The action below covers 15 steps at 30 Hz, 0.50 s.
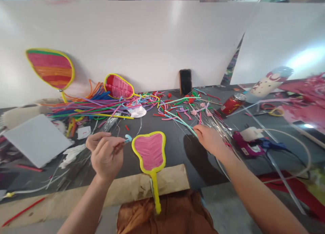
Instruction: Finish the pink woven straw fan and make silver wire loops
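While the left hand (105, 156), at eight o'clock, pinches a small blue curl (128, 138), the right hand (209, 139), at four, bends beside a mint stem (187, 126), grip unclear. A yellow-edged pink fan (149, 151) lies at six; a loosened pinch could drop the curl.

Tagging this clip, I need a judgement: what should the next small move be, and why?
Probably lift the pale green stem with the right hand: its fingers are at the stem, while the left hand holds a small curled blue piece near the pink fan-shaped piece.
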Tool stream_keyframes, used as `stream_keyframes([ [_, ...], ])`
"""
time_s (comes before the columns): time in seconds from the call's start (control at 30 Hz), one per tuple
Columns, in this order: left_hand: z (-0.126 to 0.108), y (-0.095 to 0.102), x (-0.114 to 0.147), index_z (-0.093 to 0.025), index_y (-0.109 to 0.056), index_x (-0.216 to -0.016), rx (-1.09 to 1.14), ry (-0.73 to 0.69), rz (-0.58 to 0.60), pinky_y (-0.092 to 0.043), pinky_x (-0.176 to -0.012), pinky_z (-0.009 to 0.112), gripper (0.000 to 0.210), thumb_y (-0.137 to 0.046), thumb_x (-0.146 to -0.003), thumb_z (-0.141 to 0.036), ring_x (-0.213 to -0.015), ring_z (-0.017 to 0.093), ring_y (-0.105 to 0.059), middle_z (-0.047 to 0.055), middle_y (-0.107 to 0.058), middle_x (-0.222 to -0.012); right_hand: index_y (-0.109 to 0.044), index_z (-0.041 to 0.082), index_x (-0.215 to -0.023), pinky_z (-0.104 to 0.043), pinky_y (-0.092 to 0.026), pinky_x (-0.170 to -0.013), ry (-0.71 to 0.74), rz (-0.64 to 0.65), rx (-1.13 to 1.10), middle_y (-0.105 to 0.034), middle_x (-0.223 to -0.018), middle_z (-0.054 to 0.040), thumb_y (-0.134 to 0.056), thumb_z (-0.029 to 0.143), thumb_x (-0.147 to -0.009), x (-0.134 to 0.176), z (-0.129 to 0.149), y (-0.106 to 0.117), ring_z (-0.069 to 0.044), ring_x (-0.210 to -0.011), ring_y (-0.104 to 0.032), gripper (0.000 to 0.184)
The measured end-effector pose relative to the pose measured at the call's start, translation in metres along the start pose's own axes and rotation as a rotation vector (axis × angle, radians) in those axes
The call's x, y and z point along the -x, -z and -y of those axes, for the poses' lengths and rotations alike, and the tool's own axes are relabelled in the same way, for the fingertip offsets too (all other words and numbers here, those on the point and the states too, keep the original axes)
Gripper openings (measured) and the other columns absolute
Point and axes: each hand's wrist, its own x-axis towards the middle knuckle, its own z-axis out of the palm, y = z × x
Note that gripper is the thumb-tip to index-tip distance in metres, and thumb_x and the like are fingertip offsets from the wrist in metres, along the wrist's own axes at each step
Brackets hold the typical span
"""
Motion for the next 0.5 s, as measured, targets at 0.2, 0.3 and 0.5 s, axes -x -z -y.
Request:
stream_keyframes([
  [0.2, -0.01, 0.007, 0.015, -0.023, -0.061, -0.07, -0.044, -0.049, 0.092, -0.033, -0.079, 0.039, 0.011, -0.065, -0.076, -0.015, -0.081, 0.021, -0.053, -0.001, -0.064, -0.059, -0.064, 0.018, -0.088, -0.028, -0.036, -0.06, 0.023, 0.275, 0.175, -0.068, -0.09, -0.0111, -0.051, 0.017, -0.079, -0.052, 0.011, -0.005, -0.023, -0.079, -0.064, 0.016],
  [0.3, -0.015, 0.008, 0.019, -0.024, -0.061, -0.07, -0.049, -0.043, 0.118, -0.031, -0.082, 0.04, 0.013, -0.064, -0.077, -0.013, -0.081, 0.02, -0.053, -0.002, -0.065, -0.06, -0.064, 0.019, -0.079, -0.027, -0.033, -0.055, 0.055, 0.32, 0.174, -0.068, -0.079, -0.0086, -0.051, 0.014, -0.074, -0.062, 0.013, -0.003, -0.021, -0.07, -0.063, 0.014],
  [0.5, -0.02, -0.003, 0.021, -0.024, -0.061, -0.067, -0.049, -0.039, 0.101, -0.028, -0.085, 0.041, 0.017, -0.062, -0.077, -0.011, -0.082, 0.019, -0.053, -0.003, -0.065, -0.059, -0.06, 0.021, -0.069, -0.026, -0.032, -0.054, 0.126, 0.273, 0.135, -0.068, -0.074, -0.0053, -0.051, 0.025, -0.079, -0.068, 0.02, 0.022, -0.019, -0.069, -0.061, 0.013],
])
